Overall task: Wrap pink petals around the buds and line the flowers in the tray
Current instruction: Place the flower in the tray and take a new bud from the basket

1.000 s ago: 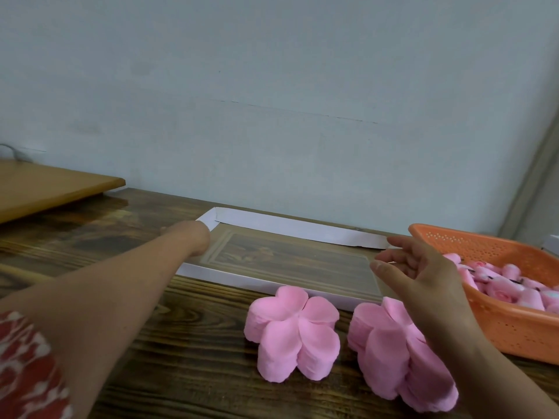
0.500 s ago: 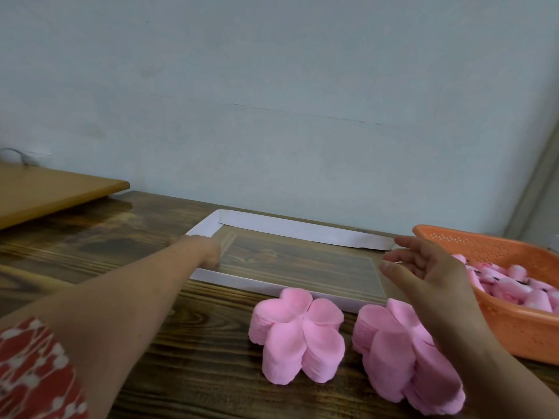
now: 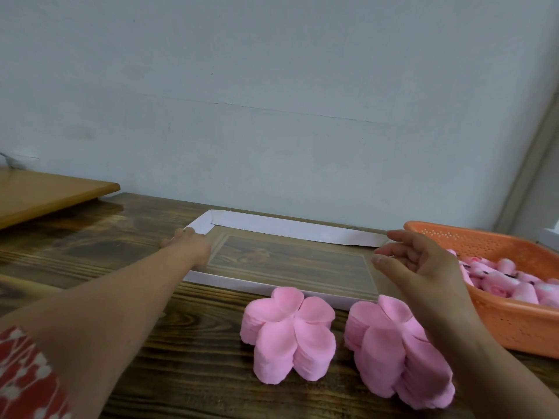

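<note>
The left hand (image 3: 189,246) rests on the shallow white cardboard tray (image 3: 290,229) at centre frame, its grip hidden. The right hand (image 3: 423,261) hovers open and empty. Square the tray gently by both ends.

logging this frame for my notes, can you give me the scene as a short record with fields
surface: dark wooden table
tray: white-walled tray, wood-pattern floor, no flowers in it yet
petal stacks: two pink petal stacks, left one and right one, in front of the tray
buds: pink buds in orange basket, right of tray
left hand: at the tray's left end wall, seems to touch it
right hand: open, empty, raised by the tray's right end
task state: nothing wrapped yet
</note>
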A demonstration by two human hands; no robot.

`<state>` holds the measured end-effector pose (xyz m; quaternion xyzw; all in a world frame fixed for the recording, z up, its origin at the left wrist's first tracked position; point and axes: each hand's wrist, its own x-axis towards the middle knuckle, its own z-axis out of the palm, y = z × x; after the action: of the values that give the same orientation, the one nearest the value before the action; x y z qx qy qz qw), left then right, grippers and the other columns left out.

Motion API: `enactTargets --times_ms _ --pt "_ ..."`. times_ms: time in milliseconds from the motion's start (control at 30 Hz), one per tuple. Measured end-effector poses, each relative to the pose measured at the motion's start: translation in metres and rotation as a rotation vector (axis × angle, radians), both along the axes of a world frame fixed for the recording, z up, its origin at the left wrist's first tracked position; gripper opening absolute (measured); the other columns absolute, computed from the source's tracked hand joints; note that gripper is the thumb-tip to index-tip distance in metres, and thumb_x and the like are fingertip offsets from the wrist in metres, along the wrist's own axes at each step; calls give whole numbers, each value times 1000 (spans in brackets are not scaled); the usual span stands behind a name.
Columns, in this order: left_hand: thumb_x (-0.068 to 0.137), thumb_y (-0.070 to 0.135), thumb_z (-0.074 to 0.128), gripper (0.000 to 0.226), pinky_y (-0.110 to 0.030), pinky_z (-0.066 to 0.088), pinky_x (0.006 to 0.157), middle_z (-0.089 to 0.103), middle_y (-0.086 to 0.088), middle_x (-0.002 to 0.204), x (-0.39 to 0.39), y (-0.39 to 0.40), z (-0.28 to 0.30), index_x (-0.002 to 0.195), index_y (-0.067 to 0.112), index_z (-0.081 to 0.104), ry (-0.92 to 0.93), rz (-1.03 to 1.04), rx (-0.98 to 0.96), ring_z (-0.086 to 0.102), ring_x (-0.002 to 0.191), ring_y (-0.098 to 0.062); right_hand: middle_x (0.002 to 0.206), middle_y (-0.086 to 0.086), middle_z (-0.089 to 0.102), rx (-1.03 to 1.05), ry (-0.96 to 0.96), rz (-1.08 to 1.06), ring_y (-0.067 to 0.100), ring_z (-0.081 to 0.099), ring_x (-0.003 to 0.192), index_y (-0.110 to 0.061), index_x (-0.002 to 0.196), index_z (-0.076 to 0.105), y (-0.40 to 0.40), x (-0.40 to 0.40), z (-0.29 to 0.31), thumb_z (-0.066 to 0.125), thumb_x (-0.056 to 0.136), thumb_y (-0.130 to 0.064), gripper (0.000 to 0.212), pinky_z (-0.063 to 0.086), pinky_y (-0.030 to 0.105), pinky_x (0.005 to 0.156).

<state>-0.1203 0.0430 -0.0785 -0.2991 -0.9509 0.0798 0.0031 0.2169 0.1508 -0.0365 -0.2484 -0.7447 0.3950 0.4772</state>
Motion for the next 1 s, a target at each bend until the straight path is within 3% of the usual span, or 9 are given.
enactTargets --times_ms 167,333,533,633,733,867,1000 --pt "93 23 53 69 -55 19 114 -7 -17 159 -3 -1 -1 151 16 15 -28 20 70 -9 145 -42 85 0 68 7 12 -21 -2 63 68 -15 112 57 1 1 2 67 80 -2 35 48 7 63" --pt "92 27 53 70 -51 28 110 5 -21 156 1 0 1 150 18 15 -53 23 53 16 141 -39 85 -3 68 23 -3 -46 -4 63 68 -16 111 57 2 2 2 67 81 -3 34 47 6 62" --pt "96 25 44 65 -53 21 112 -5 -23 157 3 3 0 151 18 11 -35 19 -36 7 143 -42 86 -1 69 24 9 -66 -2 64 68 -14 109 59 5 4 6 67 81 -2 31 47 5 62" --pt "97 23 40 64 -53 18 113 -10 -22 157 0 3 -2 152 19 7 -51 25 -45 2 143 -42 88 0 69 17 38 -104 8 66 78 -12 108 61 9 7 12 67 81 -2 30 48 5 65" --pt "96 22 41 65 -56 17 113 -10 -23 157 -2 4 -2 152 19 7 -57 25 -60 1 143 -45 88 -3 69 43 27 -196 11 65 81 -13 105 64 23 14 24 69 80 -7 27 49 16 71" --pt "94 20 48 71 -55 18 113 -9 -24 157 0 6 -1 152 17 7 -46 38 -69 2 143 -45 86 5 68 122 -159 -390 22 63 79 -11 101 67 70 36 45 70 79 -13 23 43 28 74" --pt "93 19 50 70 -53 25 113 -1 -22 157 1 6 1 151 17 11 -27 58 -61 10 142 -42 79 15 65 158 -595 -556 30 60 78 0 90 70 124 64 54 73 77 -12 18 46 33 72"
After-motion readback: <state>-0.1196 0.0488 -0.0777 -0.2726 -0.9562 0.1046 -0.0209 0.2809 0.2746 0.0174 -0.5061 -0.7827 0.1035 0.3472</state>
